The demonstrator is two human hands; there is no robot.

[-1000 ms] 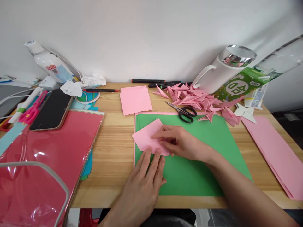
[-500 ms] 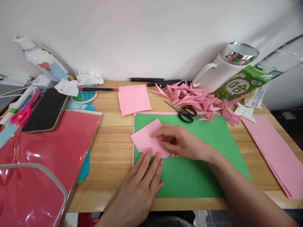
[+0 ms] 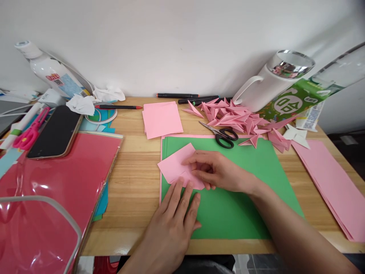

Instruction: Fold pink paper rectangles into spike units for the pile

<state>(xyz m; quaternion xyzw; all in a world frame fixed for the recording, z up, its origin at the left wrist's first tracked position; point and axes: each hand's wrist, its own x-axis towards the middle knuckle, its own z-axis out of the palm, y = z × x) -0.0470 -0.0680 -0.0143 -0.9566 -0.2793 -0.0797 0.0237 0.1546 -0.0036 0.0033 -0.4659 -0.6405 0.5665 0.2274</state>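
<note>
A partly folded sheet of pink paper (image 3: pixel 176 163) lies on green paper (image 3: pixel 242 213) in front of me. My left hand (image 3: pixel 175 217) is open, palm down, its fingertips pressing the folded near edge. My right hand (image 3: pixel 213 171) is closed, with thumb and fingers pinched at the right side of the pink paper; the exact grip is partly hidden. Black-handled scissors (image 3: pixel 224 137) rest just beyond my right hand, across the far edge of the green paper. Behind them is a heap of folded pink paper pieces (image 3: pixel 230 114).
Square pink sheets (image 3: pixel 162 120) lie beyond the green paper, with black markers (image 3: pixel 177 96) by the wall. A white jug (image 3: pixel 265 85) stands back right; long pink paper (image 3: pixel 330 186) lies right. On the left are a phone (image 3: pixel 55 133), pink scissors (image 3: pixel 32 131) and a red packet (image 3: pixel 62 182).
The fingers of my left hand have spread slightly, the outer ones shifting right. My right hand and the pink paper stay almost where they were.
</note>
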